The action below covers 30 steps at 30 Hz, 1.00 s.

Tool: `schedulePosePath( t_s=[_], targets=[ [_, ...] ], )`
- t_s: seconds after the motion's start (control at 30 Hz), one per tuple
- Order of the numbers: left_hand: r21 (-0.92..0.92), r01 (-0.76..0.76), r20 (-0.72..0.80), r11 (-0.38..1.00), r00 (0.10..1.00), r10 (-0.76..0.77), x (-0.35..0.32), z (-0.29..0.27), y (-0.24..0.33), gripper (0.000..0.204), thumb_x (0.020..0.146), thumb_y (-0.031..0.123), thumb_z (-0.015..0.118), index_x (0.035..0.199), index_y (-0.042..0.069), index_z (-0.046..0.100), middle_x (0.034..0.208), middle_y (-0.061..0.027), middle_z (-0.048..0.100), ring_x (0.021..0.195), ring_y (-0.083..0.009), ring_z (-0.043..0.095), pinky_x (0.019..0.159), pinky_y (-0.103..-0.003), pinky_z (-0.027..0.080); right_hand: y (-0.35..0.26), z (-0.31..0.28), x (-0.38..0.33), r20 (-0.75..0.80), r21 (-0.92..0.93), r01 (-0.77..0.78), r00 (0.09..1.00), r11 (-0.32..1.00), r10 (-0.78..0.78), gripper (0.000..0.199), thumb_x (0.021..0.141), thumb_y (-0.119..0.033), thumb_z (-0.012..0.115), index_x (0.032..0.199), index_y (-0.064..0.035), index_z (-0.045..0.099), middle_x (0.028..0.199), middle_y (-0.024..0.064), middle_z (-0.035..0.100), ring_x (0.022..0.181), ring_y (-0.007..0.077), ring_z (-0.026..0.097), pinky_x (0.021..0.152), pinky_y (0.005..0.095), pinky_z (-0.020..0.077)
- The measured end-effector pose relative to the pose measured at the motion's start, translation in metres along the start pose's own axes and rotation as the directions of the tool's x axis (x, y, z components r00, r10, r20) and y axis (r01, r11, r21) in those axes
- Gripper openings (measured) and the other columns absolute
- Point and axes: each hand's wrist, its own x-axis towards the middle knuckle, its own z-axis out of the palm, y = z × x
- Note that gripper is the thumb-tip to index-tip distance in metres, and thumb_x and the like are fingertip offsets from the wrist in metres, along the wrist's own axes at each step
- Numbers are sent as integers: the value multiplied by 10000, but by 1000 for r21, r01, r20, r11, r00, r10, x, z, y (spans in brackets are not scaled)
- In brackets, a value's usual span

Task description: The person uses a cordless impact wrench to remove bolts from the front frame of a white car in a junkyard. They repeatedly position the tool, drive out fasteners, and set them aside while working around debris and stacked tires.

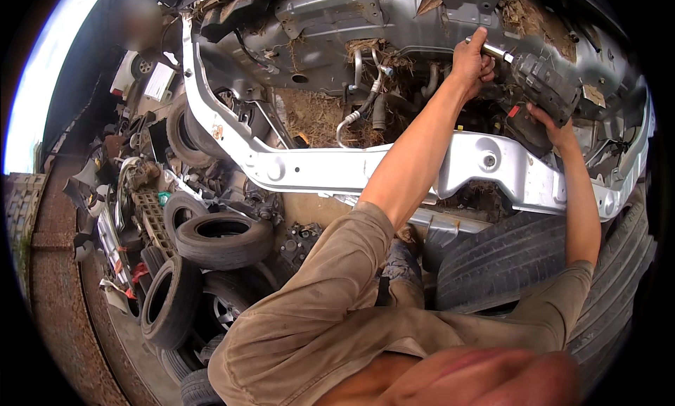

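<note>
Scrap tyres [221, 240] lie left of a stripped car bay [337, 75]. Left hand [471, 61] grips a ratchet [498, 51]; right hand [555, 128] clasps a dark part [545, 86].

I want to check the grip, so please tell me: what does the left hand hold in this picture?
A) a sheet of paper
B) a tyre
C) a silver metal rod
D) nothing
C: the left hand is closed around a silver rod that sticks out of the dark grey tool, which the right hand supports from below.
</note>
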Motion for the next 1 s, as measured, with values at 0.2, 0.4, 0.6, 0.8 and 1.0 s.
schedulePosePath(
  t_s=[0.2, 0.4, 0.6, 0.8, 1.0],
  targets=[
    [-1, -15, -18, 1000, 1000, 15, -12, 1, 4, 353, 909, 388, 548, 700, 130, 430, 446, 21, 294, 359, -94, 256, 366, -250, 216, 9, -11, 5, 178, -474, 539, 833, 696, -523, 235, 772, -101, 686, 1002, -72, 649, 1008, 85, 656, 927, 260, 612, 837, 369, 443],
    [177, 14, -147, 984, 989, 12, -25, 1, 14, 434, 884, 477, 567, 676, 127, 419, 455, 31, 306, 357, -87, 261, 369, -254, 208, -39, -6, 12, 247, -523, 622, 765, 583, -595, 320, 694, -57, 673, 1014, -68, 659, 967, 102, 673, 894, 282, 638, 822, 350, 458],
    [239, 38, -137, 970, 991, -5, -32, 18, 14, 562, 873, 564, 533, 545, 128, 395, 455, 18, 340, 370, -92, 273, 374, -253, 211, -58, 3, 6, 202, -380, 631, 770, 677, -605, 257, 693, -50, 642, 949, -31, 669, 925, 144, 676, 807, 305, 653, 734, 333, 506],
    [190, 47, -67, 981, 997, -35, -30, 6, 11, 532, 890, 547, 507, 575, 129, 409, 472, 32, 315, 386, -90, 258, 393, -257, 209, -33, 13, 11, 176, -559, 623, 735, 548, -655, 296, 686, -102, 653, 973, -28, 646, 875, 123, 676, 784, 302, 642, 759, 350, 489],
    [237, 224, -96, 945, 974, -207, -29, 12, -7, 463, 882, 557, 489, 664, 152, 429, 539, 49, 291, 418, -87, 245, 401, -260, 190, -58, 18, 10, 145, -350, 520, 852, 779, -503, 262, 690, -90, 657, 936, -3, 643, 830, 109, 678, 742, 268, 645, 731, 335, 492]
  ],
)
